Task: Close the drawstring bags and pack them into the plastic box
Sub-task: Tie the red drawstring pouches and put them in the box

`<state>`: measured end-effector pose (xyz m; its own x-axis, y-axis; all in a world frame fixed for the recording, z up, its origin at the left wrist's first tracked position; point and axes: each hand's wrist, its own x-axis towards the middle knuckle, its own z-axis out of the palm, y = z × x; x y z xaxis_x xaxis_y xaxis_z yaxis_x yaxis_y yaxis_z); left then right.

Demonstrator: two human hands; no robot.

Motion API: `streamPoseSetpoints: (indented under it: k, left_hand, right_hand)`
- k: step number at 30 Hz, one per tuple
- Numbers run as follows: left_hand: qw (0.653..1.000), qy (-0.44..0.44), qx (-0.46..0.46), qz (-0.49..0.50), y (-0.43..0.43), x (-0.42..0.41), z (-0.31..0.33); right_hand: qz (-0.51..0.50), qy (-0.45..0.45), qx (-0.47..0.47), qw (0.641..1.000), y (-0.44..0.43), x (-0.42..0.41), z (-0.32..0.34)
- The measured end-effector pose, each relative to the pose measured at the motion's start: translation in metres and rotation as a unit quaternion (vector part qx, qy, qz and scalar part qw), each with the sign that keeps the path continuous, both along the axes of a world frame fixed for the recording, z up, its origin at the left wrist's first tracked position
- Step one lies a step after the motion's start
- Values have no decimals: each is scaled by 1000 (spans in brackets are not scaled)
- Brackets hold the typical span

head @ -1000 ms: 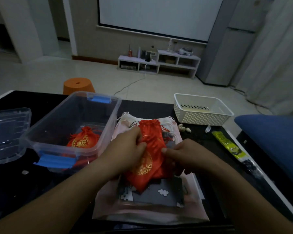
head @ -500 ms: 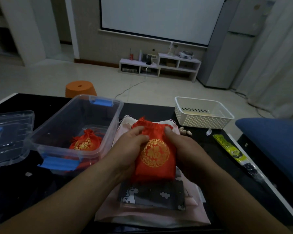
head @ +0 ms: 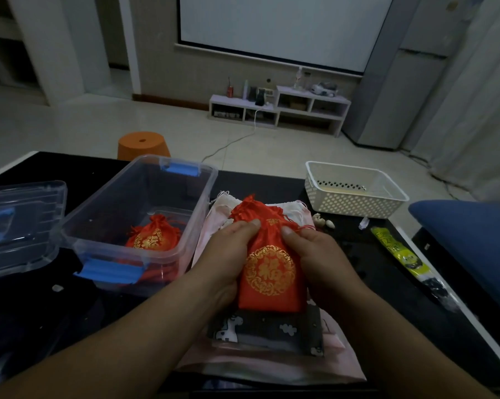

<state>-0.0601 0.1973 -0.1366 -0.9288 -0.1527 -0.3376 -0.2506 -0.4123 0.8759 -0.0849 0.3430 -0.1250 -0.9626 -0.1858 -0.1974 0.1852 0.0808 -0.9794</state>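
Nearest, a pale pink bag [head: 274, 367] lies flat on the black table [head: 381, 289], with a grey bag printed with small white shapes [head: 267, 329] on top of it. Just above that pile, both hands hold a red drawstring bag [head: 272, 273] upright, its gold round emblem facing the camera. The left hand [head: 228, 254] curls round the bag's left edge, thumb pressed on the front just under the neck; the right hand [head: 315, 254] grips the right edge the same way, and thin red cord [head: 305, 227] shows at its thumb. The neck of the bag is bunched into folds above the two thumbs. To the left, well clear of the hands, stands the clear plastic box [head: 99, 195] with blue latches, open, and a second red bag [head: 152, 239] with its neck gathered sits on the box floor. The box's clear lid [head: 21, 226] lies further left on the table. To the right are a few small shells [head: 322, 221], a yellow packet [head: 398, 251] and, behind them, a white perforated basket [head: 355, 203]. Beyond the table an orange stool [head: 143, 145] stands on the floor, and a low white shelf unit [head: 280, 110] sits against the far wall.
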Motion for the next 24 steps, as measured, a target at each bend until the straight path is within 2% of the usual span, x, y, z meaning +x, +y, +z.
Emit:
streamPoseSetpoints:
  k: [6, 9, 15, 19, 24]
  left_hand:
    - [996, 22, -77, 32, 8, -4, -5]
    - [989, 44, -123, 68, 13, -4, -5]
    - [979, 65, -158, 109, 18, -2, -4]
    - [984, 35, -96, 146, 11, -4, -5]
    - [994, 26, -52, 96, 9, -4, -4]
  right_hand:
    - [-52, 0, -42, 998, -3, -3, -2]
    - [-77, 21, -14, 997, -3, -4, -4]
    - [-92, 50, 17, 994, -7, -5, -7]
    - [-111, -2, -64, 992, 3, -10, -4]
    - [-73, -36, -138, 987, 9, -10, 2]
